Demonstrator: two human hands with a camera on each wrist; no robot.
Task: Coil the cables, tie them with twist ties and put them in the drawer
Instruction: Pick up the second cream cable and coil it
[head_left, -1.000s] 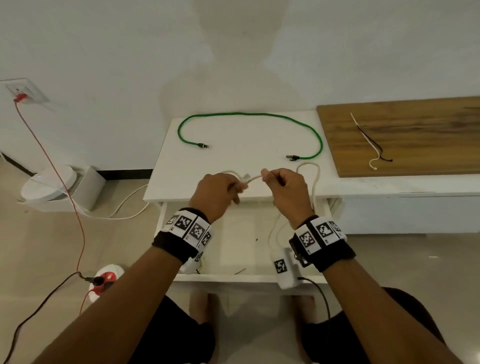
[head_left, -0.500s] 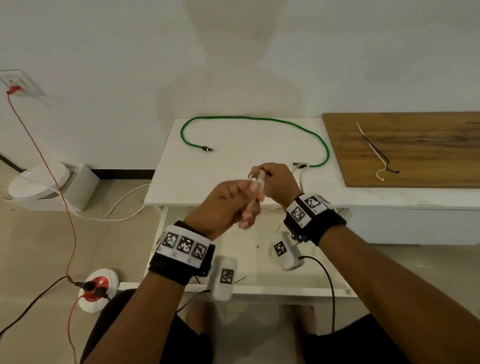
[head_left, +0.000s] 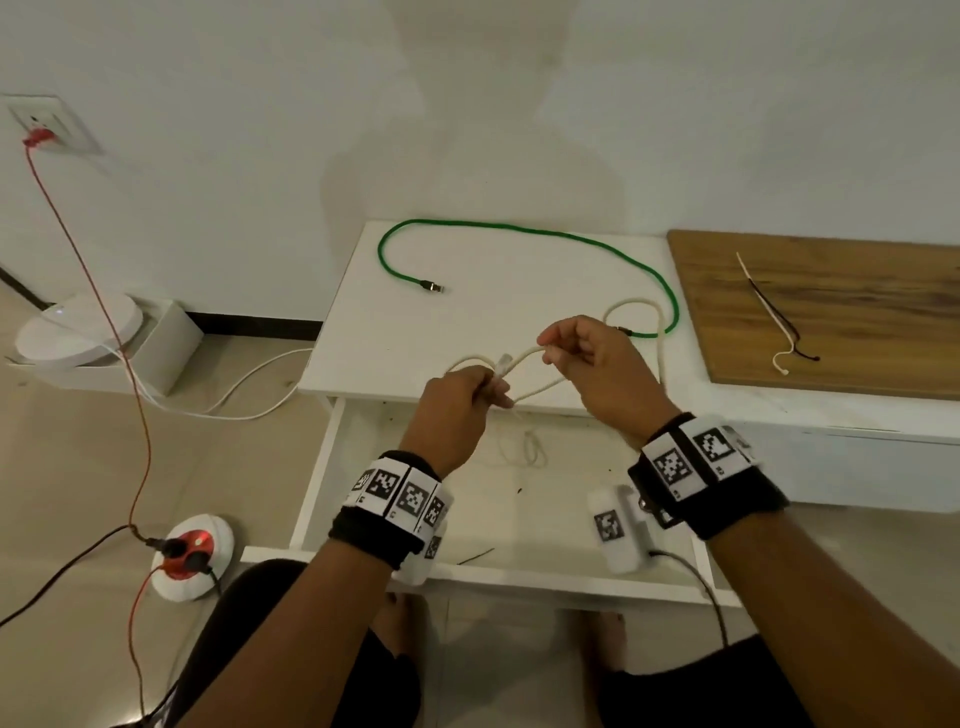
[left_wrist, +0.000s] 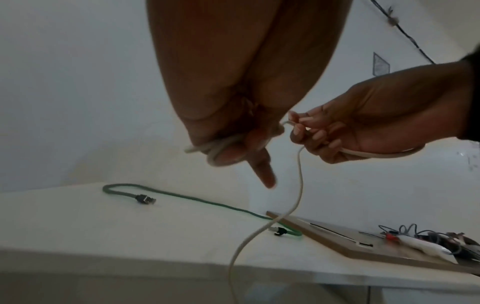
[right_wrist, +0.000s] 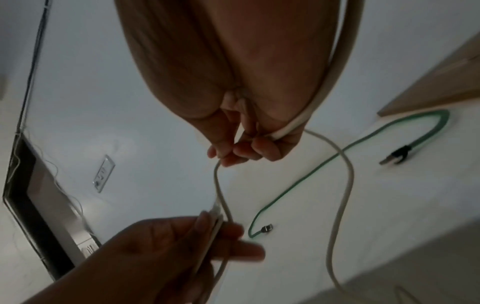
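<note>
A cream cable (head_left: 530, 356) runs between both hands above the front edge of the white table (head_left: 519, 312). My left hand (head_left: 457, 410) grips a small bundle of its loops together with the plug end (left_wrist: 215, 148). My right hand (head_left: 587, 358) pinches the cable (right_wrist: 221, 185) a short way along; the rest curves back onto the table and hangs down (left_wrist: 293, 205). A green cable (head_left: 545, 239) lies in a wide arc at the back of the table. Two twist ties (head_left: 769, 306), one cream and one dark, lie on the wooden board (head_left: 857, 322). The drawer (head_left: 519, 493) stands pulled out below my hands.
A small cream loop (head_left: 524, 447) and a dark wire scrap (head_left: 475, 556) lie in the drawer. On the floor at left are a red-and-white socket (head_left: 189, 553), a red cord (head_left: 104, 322) and a white device (head_left: 78, 332). My knees sit below the drawer front.
My hands came together half a second ago, the right crossing over the left, and have moved apart again, with another stretch of cream cable drawn out between them.
</note>
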